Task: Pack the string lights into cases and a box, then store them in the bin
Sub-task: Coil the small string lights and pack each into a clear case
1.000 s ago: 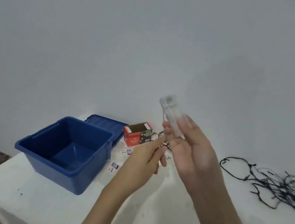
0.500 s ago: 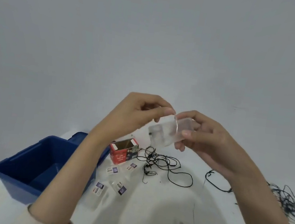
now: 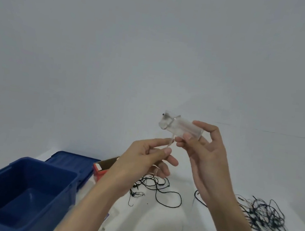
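My right hand (image 3: 203, 152) holds a clear plastic case (image 3: 180, 127) up in front of the wall, thumb and fingers round its right end. A thin pale wire (image 3: 169, 146) hangs from the case, and my left hand (image 3: 146, 157) pinches it just below. On the white table lie a small black string-light tangle (image 3: 156, 188) and a bigger one (image 3: 264, 215) to the right. The red cardboard box (image 3: 100, 170) stands open behind my left wrist. The open blue bin (image 3: 23, 191) sits at the lower left.
The bin's blue lid (image 3: 73, 161) lies behind the bin against the wall. A plain grey wall fills the upper view. The white table (image 3: 162, 228) reaches to the bottom edge between my forearms.
My left hand has dropped from the case's top to the hanging wire below it. The case has tilted and risen slightly in my right hand. The view has shifted.
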The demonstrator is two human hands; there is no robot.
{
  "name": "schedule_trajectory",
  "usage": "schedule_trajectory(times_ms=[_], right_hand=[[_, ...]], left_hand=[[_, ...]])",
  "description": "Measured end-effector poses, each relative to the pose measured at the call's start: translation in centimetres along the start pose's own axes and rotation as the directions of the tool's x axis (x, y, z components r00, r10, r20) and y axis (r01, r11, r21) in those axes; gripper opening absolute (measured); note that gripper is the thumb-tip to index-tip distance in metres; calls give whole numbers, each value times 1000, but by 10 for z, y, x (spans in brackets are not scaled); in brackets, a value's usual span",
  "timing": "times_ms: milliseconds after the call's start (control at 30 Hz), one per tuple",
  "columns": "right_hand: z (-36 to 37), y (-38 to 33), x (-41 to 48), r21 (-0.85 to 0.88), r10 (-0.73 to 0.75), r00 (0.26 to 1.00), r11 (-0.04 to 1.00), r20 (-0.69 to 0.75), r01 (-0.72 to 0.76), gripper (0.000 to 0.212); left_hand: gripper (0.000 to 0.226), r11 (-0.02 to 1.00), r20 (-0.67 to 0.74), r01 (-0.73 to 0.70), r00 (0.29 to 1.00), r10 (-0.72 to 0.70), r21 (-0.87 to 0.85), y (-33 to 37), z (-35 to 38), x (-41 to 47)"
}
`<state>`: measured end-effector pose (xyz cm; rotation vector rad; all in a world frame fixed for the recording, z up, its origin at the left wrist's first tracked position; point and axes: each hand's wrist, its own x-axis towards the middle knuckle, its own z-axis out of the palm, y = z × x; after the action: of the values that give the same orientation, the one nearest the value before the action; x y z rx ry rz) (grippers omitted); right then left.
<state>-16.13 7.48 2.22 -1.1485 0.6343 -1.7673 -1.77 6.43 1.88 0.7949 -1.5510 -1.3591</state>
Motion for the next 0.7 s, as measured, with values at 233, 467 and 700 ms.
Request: schedule_trajectory(times_ms=[233,467,700], right_hand=[[-20,-18,8,-232,-150,982,965,-112,121,25],[-47,-25,7,-647,-346,938,713,13,272,28],[-79,-44,-3,-756,-12,993,647,117,97,33]], left_hand=[[21,981,157,118,977,-142,152,2,10,6],[24,614,61,-117,992,112,780,9,32,11],[25,277,236,-431,813,533,859,36,34,30]])
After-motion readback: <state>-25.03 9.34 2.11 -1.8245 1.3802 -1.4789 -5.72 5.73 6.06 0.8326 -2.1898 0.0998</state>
